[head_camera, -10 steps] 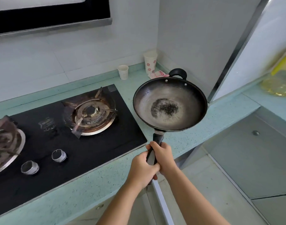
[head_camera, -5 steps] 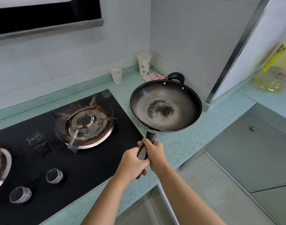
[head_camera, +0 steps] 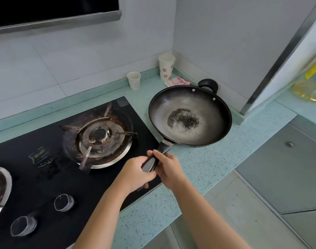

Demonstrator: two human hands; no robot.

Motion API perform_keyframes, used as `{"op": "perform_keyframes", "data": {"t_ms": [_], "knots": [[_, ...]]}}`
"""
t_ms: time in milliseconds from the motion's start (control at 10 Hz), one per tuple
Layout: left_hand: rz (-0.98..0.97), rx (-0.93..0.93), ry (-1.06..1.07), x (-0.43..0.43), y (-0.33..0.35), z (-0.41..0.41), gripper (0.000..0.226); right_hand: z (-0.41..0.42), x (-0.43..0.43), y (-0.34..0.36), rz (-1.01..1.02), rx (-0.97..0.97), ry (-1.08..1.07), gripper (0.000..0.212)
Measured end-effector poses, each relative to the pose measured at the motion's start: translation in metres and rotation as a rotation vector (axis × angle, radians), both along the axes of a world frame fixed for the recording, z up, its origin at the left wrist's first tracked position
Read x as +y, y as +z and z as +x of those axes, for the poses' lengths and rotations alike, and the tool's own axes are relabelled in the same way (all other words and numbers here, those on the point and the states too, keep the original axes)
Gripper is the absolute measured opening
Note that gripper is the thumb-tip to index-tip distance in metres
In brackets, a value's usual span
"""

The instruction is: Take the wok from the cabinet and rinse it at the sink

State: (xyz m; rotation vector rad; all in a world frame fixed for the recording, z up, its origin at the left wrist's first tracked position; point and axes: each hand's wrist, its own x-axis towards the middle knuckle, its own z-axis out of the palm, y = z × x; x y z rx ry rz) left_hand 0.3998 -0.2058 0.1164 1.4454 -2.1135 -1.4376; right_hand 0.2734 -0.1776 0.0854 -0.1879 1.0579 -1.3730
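A dark round wok (head_camera: 207,105) with a speckled black patch in its middle hovers level over the green countertop (head_camera: 216,168), right of the stove. Its long black handle points toward me. My left hand (head_camera: 134,173) wraps the rear of the handle and my right hand (head_camera: 169,168) grips just ahead of it. A small loop handle sits on the wok's far rim. No sink shows in the head view.
A black gas stove (head_camera: 46,177) with a burner (head_camera: 99,135) and two knobs lies to the left. Two paper cups (head_camera: 166,67) and a pink cloth (head_camera: 177,81) stand in the back corner. A bottle of yellow oil (head_camera: 310,87) sits at the right, grey cabinet doors (head_camera: 288,168) below.
The wok and both hands have shifted left and slightly lower, nearer the stove's right edge. Both hands keep their hold on the handle.
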Motion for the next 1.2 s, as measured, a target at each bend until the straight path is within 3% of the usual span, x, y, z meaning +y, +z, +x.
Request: {"op": "perform_keyframes", "data": {"t_ms": [200, 400, 600, 800, 1200], "knots": [[-0.162, 0.002, -0.003, -0.002, -0.003, 0.006, 0.018, 0.006, -0.002, 0.004, -0.014, -0.082, 0.001, 0.011], [-0.272, -0.020, -0.006, 0.003, 0.000, 0.007, 0.039, 0.006, 0.002, 0.014, 0.019, -0.172, -0.046, 0.026], [-0.382, -0.117, 0.020, 0.013, 0.003, 0.011, 0.051, -0.004, 0.020, 0.023, 0.118, 0.063, -0.030, 0.036], [-0.639, -0.133, 0.164, 0.038, 0.015, 0.015, 0.035, -0.018, 0.035, 0.045, 0.089, 0.250, -0.033, 0.030], [-1.033, -0.297, 0.370, 0.102, 0.084, -0.001, 0.037, -0.055, 0.085, 0.113, -0.290, 1.408, 0.172, 0.044]]}}
